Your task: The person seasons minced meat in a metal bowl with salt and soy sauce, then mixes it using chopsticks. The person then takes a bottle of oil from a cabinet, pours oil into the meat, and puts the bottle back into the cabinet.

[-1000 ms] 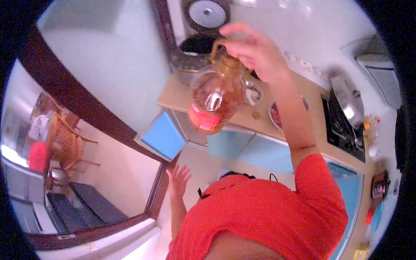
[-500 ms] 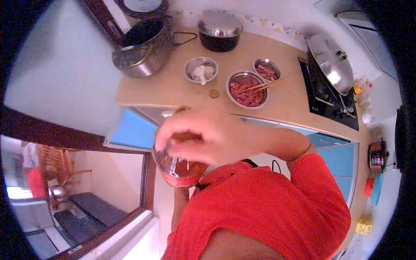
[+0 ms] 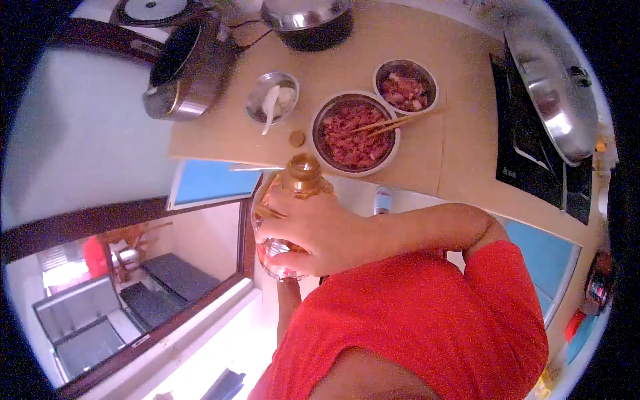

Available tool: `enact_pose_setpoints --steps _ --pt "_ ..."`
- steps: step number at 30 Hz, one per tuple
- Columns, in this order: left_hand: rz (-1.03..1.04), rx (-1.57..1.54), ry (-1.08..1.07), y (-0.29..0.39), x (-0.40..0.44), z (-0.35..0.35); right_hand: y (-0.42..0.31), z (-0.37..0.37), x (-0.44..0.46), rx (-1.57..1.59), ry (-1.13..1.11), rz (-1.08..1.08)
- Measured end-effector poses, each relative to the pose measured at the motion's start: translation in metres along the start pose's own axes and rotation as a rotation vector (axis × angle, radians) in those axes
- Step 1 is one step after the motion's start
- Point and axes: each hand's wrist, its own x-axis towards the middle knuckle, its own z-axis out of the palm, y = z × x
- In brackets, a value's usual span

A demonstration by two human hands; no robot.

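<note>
My right hand (image 3: 313, 230) is wrapped round a large clear plastic bottle (image 3: 303, 183) of amber liquid, just in front of the counter's edge. The bottle's neck points up towards the counter and shows no cap. My left forearm runs up beneath the bottle; the left hand itself is hidden behind it. Nearest the neck on the counter lies a small round brown disc (image 3: 297, 139). Beyond it are a metal bowl (image 3: 251, 101) with white powder and a white spoon, and a larger bowl of raw meat (image 3: 353, 143) with chopsticks across it.
A smaller bowl of meat (image 3: 403, 90) touches the larger one. An open cooker (image 3: 197, 87) and a lidded pot (image 3: 307, 27) stand at the back. To the right is a black stove (image 3: 523, 150) with a lidded pan (image 3: 553, 87). A blue cabinet door (image 3: 213, 187) juts out.
My right hand has moved from the bottle's top to its body, and the bottle came down from above the counter to its front. My left hand, open earlier, is now hidden.
</note>
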Motion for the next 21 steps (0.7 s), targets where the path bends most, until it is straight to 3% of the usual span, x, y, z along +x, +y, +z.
enact_pose_setpoints --steps 21 --pt "-0.096 0.080 0.068 0.018 0.005 0.016 0.055 -0.024 -0.026 0.076 0.173 0.122"
